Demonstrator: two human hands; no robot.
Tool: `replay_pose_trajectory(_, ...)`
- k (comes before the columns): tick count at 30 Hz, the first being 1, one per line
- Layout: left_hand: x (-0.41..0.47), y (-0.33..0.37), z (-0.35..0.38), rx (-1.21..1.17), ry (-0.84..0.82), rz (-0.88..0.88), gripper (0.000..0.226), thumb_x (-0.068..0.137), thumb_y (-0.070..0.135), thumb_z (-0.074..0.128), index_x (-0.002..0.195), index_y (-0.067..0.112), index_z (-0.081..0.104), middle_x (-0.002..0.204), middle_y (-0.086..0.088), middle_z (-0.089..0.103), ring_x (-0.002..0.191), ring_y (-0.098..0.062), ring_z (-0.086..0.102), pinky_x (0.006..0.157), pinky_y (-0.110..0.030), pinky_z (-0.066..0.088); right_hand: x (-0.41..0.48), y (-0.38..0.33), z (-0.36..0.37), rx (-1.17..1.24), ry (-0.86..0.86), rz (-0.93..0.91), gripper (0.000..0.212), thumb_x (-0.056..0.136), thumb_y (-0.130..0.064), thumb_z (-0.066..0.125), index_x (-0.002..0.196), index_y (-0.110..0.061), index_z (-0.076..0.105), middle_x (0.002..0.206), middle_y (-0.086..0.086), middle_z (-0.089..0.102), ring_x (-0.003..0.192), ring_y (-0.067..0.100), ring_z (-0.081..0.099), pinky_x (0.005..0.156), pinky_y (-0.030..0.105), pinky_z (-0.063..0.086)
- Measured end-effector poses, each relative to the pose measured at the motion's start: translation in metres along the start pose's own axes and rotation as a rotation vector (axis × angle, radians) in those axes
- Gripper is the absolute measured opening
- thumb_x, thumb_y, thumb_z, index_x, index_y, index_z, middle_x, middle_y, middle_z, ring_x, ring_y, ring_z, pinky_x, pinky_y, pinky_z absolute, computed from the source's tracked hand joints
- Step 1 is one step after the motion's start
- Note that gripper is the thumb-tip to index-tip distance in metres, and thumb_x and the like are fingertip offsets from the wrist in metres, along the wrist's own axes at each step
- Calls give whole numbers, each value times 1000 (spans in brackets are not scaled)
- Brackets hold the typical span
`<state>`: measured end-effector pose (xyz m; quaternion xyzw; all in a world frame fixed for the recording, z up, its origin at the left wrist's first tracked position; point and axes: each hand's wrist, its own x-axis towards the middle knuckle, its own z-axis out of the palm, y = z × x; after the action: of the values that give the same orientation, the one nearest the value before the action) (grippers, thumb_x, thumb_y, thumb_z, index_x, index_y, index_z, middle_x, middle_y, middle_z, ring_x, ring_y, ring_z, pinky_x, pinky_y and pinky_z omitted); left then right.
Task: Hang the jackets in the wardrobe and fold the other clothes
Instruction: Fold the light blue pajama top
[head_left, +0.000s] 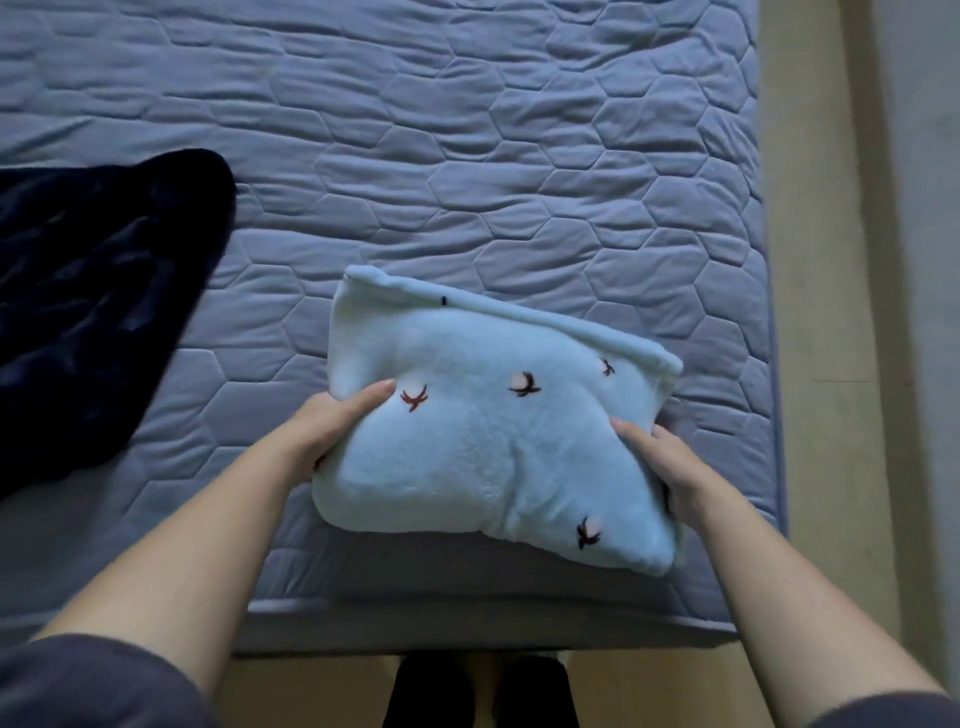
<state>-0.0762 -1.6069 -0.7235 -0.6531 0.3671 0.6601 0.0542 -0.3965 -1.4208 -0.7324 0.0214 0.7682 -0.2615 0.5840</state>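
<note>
A folded white fleece garment (488, 431) with small dark embroidered motifs lies near the front edge of the bed. My left hand (332, 423) grips its left side, thumb on top and fingers tucked underneath. My right hand (662, 462) grips its right side the same way, with the fingers hidden under the fabric. The near part of the bundle looks slightly raised off the mattress.
The bed has a blue quilted mattress cover (467, 156). A dark navy garment (93, 301) lies bunched at the left edge. A beige floor strip (841, 312) runs along the bed's right side. My feet (478, 691) stand at the bed's front edge.
</note>
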Motion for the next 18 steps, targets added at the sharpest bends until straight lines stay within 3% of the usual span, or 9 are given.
replay_pose_trajectory(3,-29,7,-3,-44,48,17,74,41,63,81,98,17,72,87,-4,75,80,-24,73,73,-35,56,-32,-17,-14,-52,-229,89,52,70,-39,74,116,-16,67,106,10,73,95,26,71,73,34,56)
replay_pose_trajectory(7,-117,22,-25,-167,12,42,66,50,51,82,104,15,71,93,-8,75,86,-27,72,76,-37,56,-107,-53,-23,-80,-309,33,52,71,-36,70,118,-15,66,107,11,72,92,25,71,64,29,57)
replay_pose_trajectory(9,-175,29,-39,-242,23,88,64,50,43,82,106,14,70,94,-8,74,86,-25,71,78,-37,55,-156,-71,-23,-83,-368,-8,46,77,-31,65,120,-13,64,109,13,71,90,24,71,65,29,58)
replay_pose_trajectory(11,-237,34,-53,-302,60,159,52,53,33,80,100,14,71,89,-6,75,80,-20,71,69,-31,56,-205,-90,-22,-104,-423,-50,45,81,-27,62,122,-11,62,113,14,70,93,25,70,74,32,59)
replay_pose_trajectory(14,-332,29,-73,-380,149,205,57,51,34,82,101,10,71,91,-10,74,80,-23,71,61,-30,56,-273,-114,-23,-139,-518,-83,43,86,-28,58,124,-8,61,116,16,68,102,29,66,84,36,57)
replay_pose_trajectory(18,-450,5,-88,-506,305,276,49,63,29,78,107,10,69,92,-10,74,80,-23,72,57,-29,55,-339,-128,-23,-118,-705,-92,35,81,-26,55,105,-8,71,100,15,73,84,24,72,65,32,59)
